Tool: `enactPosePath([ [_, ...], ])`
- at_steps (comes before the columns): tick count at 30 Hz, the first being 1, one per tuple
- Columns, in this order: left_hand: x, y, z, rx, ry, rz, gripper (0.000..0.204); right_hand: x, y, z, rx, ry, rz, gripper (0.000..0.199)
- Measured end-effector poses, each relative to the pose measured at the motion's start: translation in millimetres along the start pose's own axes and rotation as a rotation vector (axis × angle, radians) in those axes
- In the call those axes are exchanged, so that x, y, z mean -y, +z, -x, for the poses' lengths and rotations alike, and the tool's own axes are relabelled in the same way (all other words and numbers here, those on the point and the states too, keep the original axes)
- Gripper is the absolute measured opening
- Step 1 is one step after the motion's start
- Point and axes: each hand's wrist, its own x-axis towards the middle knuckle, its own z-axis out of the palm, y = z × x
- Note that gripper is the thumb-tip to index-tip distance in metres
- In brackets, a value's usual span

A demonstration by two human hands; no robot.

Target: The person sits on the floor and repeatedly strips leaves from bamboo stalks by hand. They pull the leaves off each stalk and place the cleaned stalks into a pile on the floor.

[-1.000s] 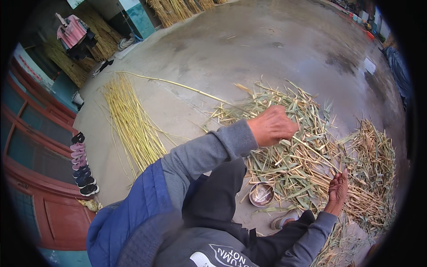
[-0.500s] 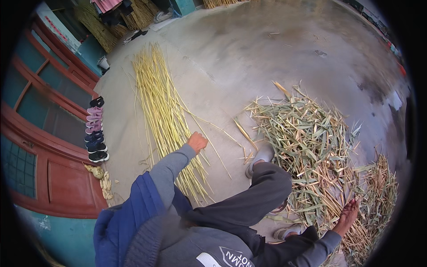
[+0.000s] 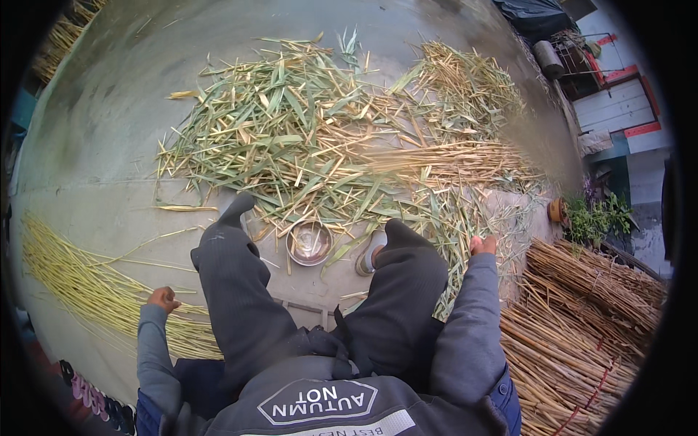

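Observation:
I sit on a concrete floor [image 3: 109, 160] with both legs in dark trousers stretched forward. My left hand [image 3: 163, 298] is low on the left, fingers curled, at the edge of a laid-out row of yellow stripped stalks [image 3: 73, 280]; nothing shows in it. My right hand [image 3: 483, 244] reaches past my right knee into loose straw and leaves; only its back shows. A wide heap of green and dry leaves [image 3: 291, 131] lies in front of my feet. A small metal bowl [image 3: 309, 242] stands between my shoes.
A thick bundle of brown canes [image 3: 582, 320] lies at my right. A blurred sheaf of pale stalks [image 3: 451, 156] crosses the heap. A potted plant [image 3: 592, 218] and a building wall stand at far right. Several shoes [image 3: 94, 396] line the lower left.
My view has swung from the left side round to straight ahead over the leaf heap. My left hand stays at the yellow stalks, and my right hand has come closer to my right knee.

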Motion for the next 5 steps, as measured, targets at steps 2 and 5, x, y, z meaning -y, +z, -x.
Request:
enactPosePath([
  [2,-83,-65,-23,-0.421,0.305,-0.276,0.041,-22,-11,-2,0.082,0.348,-0.059,0.032],
  [5,-256,-153,-34,-0.777,0.523,-0.379,0.047,-53,44,-12,0.24,0.497,-0.03,0.039],
])
